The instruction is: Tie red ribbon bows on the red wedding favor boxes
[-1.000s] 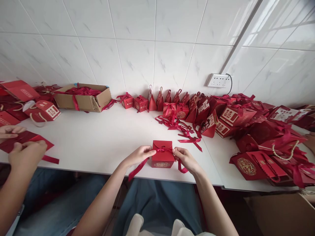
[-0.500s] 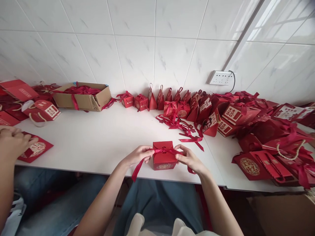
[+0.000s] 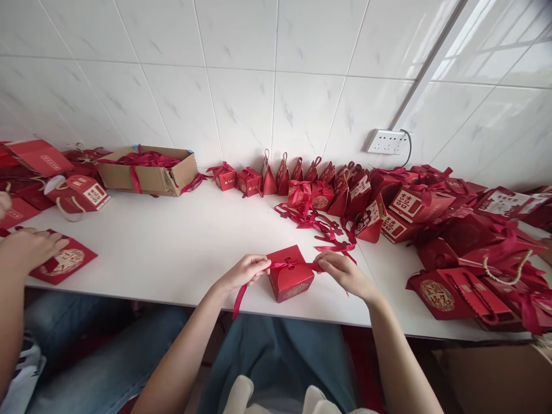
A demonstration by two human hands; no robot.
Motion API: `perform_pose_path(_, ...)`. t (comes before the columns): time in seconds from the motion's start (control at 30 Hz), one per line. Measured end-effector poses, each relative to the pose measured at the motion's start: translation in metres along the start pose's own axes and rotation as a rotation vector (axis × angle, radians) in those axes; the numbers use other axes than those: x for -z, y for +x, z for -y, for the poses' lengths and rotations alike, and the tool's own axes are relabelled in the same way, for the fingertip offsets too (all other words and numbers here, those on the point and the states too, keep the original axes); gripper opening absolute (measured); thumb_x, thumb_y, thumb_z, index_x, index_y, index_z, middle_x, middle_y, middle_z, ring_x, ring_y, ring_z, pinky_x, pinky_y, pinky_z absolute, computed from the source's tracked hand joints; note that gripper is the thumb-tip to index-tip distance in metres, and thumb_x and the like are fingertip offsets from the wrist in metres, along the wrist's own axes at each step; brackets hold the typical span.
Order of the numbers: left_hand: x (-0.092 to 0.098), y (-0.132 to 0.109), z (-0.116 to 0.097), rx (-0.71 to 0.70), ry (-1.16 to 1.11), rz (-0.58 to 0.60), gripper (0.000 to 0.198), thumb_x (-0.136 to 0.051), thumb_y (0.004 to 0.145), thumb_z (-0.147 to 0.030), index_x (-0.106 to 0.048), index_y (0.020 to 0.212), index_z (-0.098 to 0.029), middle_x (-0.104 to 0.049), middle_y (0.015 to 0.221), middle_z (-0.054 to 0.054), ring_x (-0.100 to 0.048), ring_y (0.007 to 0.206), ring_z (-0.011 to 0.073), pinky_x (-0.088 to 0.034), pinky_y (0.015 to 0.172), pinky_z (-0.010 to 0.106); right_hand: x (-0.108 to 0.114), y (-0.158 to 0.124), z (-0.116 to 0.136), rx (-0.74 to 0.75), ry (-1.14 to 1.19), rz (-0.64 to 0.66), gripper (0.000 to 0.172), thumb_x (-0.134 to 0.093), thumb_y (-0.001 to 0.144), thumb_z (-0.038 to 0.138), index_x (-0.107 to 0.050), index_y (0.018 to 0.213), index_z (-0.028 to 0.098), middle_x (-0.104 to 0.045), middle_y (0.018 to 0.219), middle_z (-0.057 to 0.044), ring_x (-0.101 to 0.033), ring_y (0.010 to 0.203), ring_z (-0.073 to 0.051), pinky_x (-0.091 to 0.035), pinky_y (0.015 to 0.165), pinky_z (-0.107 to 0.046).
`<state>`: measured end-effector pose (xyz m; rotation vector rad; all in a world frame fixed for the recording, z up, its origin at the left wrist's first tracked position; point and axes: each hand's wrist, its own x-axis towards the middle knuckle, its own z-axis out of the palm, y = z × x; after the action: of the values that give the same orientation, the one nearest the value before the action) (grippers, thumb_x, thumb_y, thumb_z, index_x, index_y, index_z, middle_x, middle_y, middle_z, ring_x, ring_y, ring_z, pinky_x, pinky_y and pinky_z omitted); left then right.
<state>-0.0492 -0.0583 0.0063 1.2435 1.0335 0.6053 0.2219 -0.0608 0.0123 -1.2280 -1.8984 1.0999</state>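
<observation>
A small red gift box point(image 3: 291, 282) with gold print on its front sits near the table's front edge, turned at an angle. A dark red ribbon point(image 3: 288, 264) crosses its top, knotted or crossed in the middle. My left hand point(image 3: 245, 271) pinches the ribbon at the box's left side, and a loose tail hangs below the fingers. To the right, my right hand point(image 3: 345, 273) pinches the other end, held out taut and apart from the box.
A cardboard box point(image 3: 149, 175) full of ribbons stands at the back left. Loose ribbons point(image 3: 330, 227) lie behind my right hand. Finished-looking red boxes point(image 3: 431, 204) pile up on the right. At far left, a co-worker's hand point(image 3: 32, 250) rests on a flat red box point(image 3: 64, 261).
My right hand has moved right and slightly up, drawing the ribbon out from the box. The box has turned a little. My left hand has barely moved.
</observation>
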Motion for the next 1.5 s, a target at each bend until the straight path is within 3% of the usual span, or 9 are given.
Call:
perform_pose_path(0.23,0.002,0.0,0.005,0.041,-0.019,-0.046,0.038,-0.064,0.07,-0.052,-0.046,0.066,-0.018,-0.025,0.049,-0.01,-0.016,0.04,0.0031,-0.01,0.039,0.02,-0.016,0.005,-0.016,-0.301,0.363,0.035,0.043,-0.052,0.08,0.055,-0.049,0.058,0.018,-0.053,0.055,0.0,-0.045,0.049,-0.011,-0.033,0.048,-0.025)
perform_pose_path(0.47,0.002,0.002,0.019,0.007,-0.093,-0.073,0.042,-0.065,0.069,-0.047,-0.036,0.06,-0.019,-0.02,0.047,-0.011,-0.012,0.041,0.0032,-0.009,0.04,0.02,-0.021,-0.004,-0.03,-0.344,0.416,0.021,0.048,-0.054,0.077,0.059,-0.037,0.056,0.02,-0.027,0.048,0.007,-0.041,0.049,-0.01,-0.02,0.045,-0.022)
perform_pose_path(0.6,0.002,0.007,0.03,-0.033,-0.117,-0.107,0.045,-0.066,0.067,-0.047,-0.033,0.057,-0.019,-0.022,0.047,-0.01,-0.015,0.041,0.0032,-0.01,0.04,0.021,-0.019,-0.012,-0.034,-0.322,0.325,0.035,0.049,-0.052,0.078,0.062,-0.047,0.058,0.018,-0.024,0.05,0.008,-0.021,0.044,-0.006,-0.013,0.043,-0.023)
perform_pose_path(0.67,0.002,0.007,0.032,-0.04,-0.116,-0.111,0.044,-0.066,0.067,-0.046,-0.033,0.056,-0.019,-0.024,0.048,-0.009,-0.016,0.042,0.0032,-0.011,0.041,0.02,-0.017,-0.013,-0.034,-0.283,0.293,0.071,0.049,-0.052,0.078,0.062,-0.052,0.058,0.017,-0.026,0.049,0.008,-0.019,0.044,-0.006,-0.016,0.044,-0.023)
perform_pose_path(0.77,0.002,0.003,0.03,-0.027,-0.097,-0.102,0.041,-0.064,0.07,-0.046,-0.036,0.058,-0.018,-0.028,0.047,-0.009,-0.02,0.041,0.0037,-0.012,0.042,0.02,-0.012,-0.011,-0.028,-0.195,0.292,0.091,0.047,-0.053,0.08,0.059,-0.056,0.059,0.017,-0.04,0.052,0.004,-0.033,0.048,-0.008,-0.027,0.048,-0.024)
perform_pose_path(0.9,-0.001,-0.005,0.016,-0.038,0.022,-0.066,0.033,-0.057,0.075,-0.045,-0.045,0.063,-0.018,-0.043,0.055,-0.005,-0.035,0.046,0.0068,-0.024,0.045,0.021,-0.008,-0.004,-0.004,0.026,0.303,0.036,0.036,-0.06,0.08,0.05,-0.062,0.063,0.018,-0.06,0.083,-0.004,-0.055,0.074,-0.016,-0.042,0.065,-0.029)
perform_pose_path(1.07,-0.007,-0.012,-0.004,-0.147,0.261,-0.129,0.026,-0.05,0.08,-0.04,-0.052,0.068,-0.018,-0.05,0.065,-0.003,-0.048,0.064,0.0126,-0.038,0.062,0.025,-0.026,0.009,0.02,0.079,0.23,0.043,0.03,-0.057,0.082,0.047,-0.069,0.072,0.022,-0.064,0.112,-0.008,-0.06,0.099,-0.024,-0.047,0.081,-0.036)
perform_pose_path(1.23,-0.012,-0.018,-0.014,-0.175,0.38,-0.173,0.021,-0.048,0.082,-0.038,-0.056,0.091,-0.02,-0.061,0.083,0.001,-0.058,0.079,0.0169,-0.043,0.072,0.027,-0.049,0.019,0.024,0.115,0.144,-0.025,0.028,-0.052,0.086,0.042,-0.072,0.089,0.023,-0.069,0.105,-0.008,-0.062,0.1,-0.024,-0.046,0.088,-0.036)
perform_pose_path(1.5,-0.01,-0.025,-0.02,-0.162,0.529,-0.128,0.025,-0.049,0.082,-0.041,-0.06,0.091,-0.02,-0.064,0.089,0.002,-0.059,0.083,0.0177,-0.044,0.074,0.027,-0.065,0.019,0.023,0.036,0.137,-0.174,0.022,-0.057,0.081,0.037,-0.073,0.084,0.022,-0.07,0.09,-0.005,-0.065,0.083,-0.021,-0.05,0.076,-0.032)
